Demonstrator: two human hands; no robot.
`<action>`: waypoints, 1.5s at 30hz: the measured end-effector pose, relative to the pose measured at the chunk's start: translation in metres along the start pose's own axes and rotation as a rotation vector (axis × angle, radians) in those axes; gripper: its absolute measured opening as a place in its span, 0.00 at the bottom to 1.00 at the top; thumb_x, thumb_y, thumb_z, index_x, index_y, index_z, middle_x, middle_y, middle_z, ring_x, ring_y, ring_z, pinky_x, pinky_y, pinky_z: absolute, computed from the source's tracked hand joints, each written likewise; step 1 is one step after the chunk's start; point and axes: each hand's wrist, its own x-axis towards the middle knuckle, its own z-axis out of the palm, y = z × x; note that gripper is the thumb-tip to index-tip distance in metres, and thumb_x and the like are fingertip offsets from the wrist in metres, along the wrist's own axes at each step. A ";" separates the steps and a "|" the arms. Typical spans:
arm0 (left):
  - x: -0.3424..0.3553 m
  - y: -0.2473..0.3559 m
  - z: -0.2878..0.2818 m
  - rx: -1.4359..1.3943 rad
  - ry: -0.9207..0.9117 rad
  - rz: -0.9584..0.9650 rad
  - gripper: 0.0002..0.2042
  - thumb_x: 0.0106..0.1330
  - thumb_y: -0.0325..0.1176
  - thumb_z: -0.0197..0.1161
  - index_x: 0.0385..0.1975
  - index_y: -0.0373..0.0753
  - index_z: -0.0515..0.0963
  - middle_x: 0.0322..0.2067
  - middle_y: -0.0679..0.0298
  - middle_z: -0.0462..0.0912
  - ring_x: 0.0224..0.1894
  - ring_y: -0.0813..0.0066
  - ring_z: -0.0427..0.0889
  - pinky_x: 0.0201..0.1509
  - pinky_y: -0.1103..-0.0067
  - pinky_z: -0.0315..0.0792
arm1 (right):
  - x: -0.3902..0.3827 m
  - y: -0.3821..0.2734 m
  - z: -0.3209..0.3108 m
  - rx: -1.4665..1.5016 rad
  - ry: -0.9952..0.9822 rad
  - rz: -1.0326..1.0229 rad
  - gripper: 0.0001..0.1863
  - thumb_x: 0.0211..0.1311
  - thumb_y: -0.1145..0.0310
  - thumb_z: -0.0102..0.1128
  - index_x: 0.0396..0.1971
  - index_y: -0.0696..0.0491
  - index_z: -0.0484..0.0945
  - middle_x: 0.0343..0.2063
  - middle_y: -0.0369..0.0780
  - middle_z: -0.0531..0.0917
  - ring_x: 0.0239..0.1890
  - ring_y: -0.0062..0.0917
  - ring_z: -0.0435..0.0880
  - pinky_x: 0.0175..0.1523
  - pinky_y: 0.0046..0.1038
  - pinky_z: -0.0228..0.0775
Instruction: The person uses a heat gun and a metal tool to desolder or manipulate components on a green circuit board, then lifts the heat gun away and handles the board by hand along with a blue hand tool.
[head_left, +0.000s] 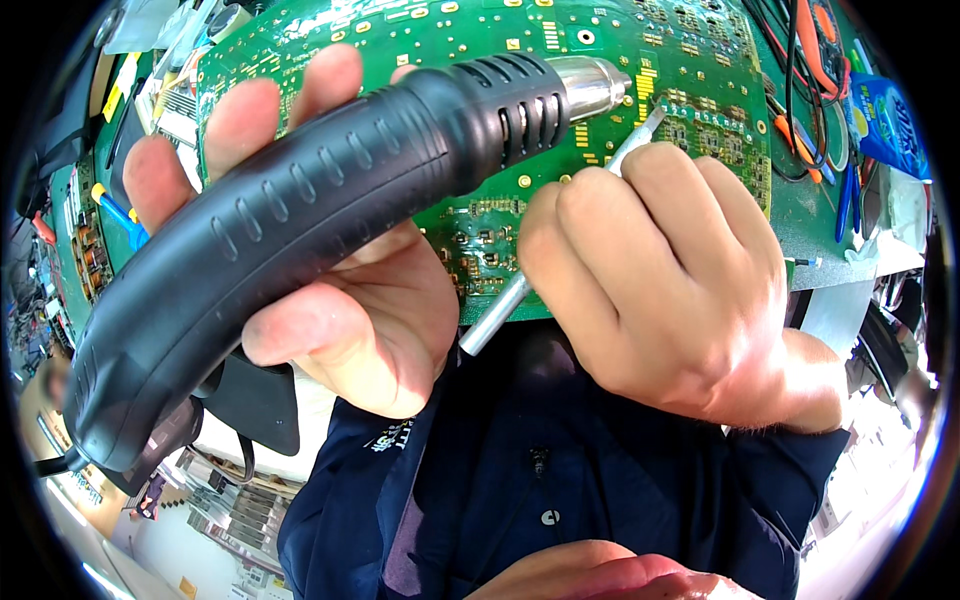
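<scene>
While the left hand [395, 310] holds the gun [270, 220] across its palm toward ten o'clock, fingers half curled and thumb at the lower edge, the right hand [670, 290], at three o'clock, clenches a metal tool [498, 315], its tip near a parts row [710, 115] at one o'clock on the board [450, 35]. Hot-air rework at the board, at twelve o'clock, is the probable step, though tip contact cannot be confirmed. Proceeding would call for a steady nozzle [592, 88] and light tool pressure.
</scene>
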 end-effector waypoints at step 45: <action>-0.001 -0.001 0.004 -0.041 0.071 -0.025 0.32 0.78 0.53 0.48 0.75 0.40 0.56 0.69 0.54 0.68 0.72 0.47 0.66 0.64 0.59 0.81 | -0.019 0.030 -0.044 0.083 -0.191 -0.143 0.19 0.34 0.70 0.68 0.34 0.55 0.83 0.29 0.38 0.75 0.34 0.33 0.80 0.33 0.33 0.70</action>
